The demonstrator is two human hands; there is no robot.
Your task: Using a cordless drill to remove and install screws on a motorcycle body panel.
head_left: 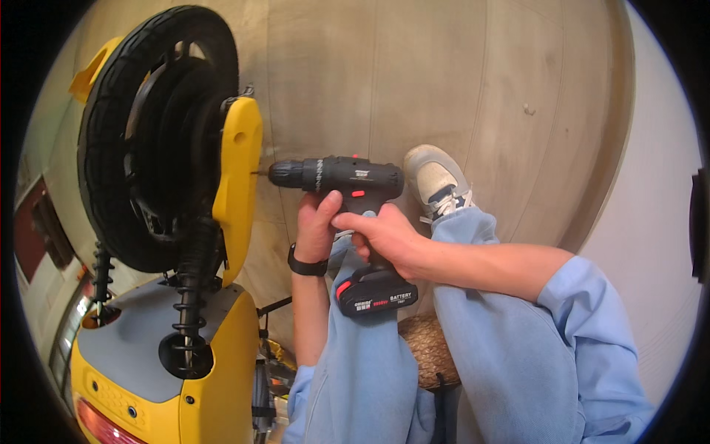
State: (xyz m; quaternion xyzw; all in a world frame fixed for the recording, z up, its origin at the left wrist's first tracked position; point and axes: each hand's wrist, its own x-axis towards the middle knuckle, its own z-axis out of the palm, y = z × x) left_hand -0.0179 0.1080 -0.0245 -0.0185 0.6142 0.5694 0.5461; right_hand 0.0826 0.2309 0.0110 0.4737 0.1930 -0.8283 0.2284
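A black cordless drill [370, 177] with red buttons lies level in front of me, its chuck pointing left. My right hand [392, 237] is wrapped round its grip, above the battery pack [377, 291]. My left hand [316, 226], with a black band on the wrist, holds the drill from below, just behind the chuck; some of its fingers are hidden. A thin bit [260, 173] sticks out of the chuck and meets the yellow arm cover [240, 170] beside the wheel. I cannot tell whether it sits in a screw there. The wheel's black tyre [111, 148] stands behind that cover.
The yellow and grey scooter body [122, 325] fills the lower left, with black spring shock absorbers [191, 311] rising from it. My shoe [435, 177] rests on the wood-look floor [370, 74]. I sit on a woven brown stool [427, 351]. A white wall [651, 222] bounds the right.
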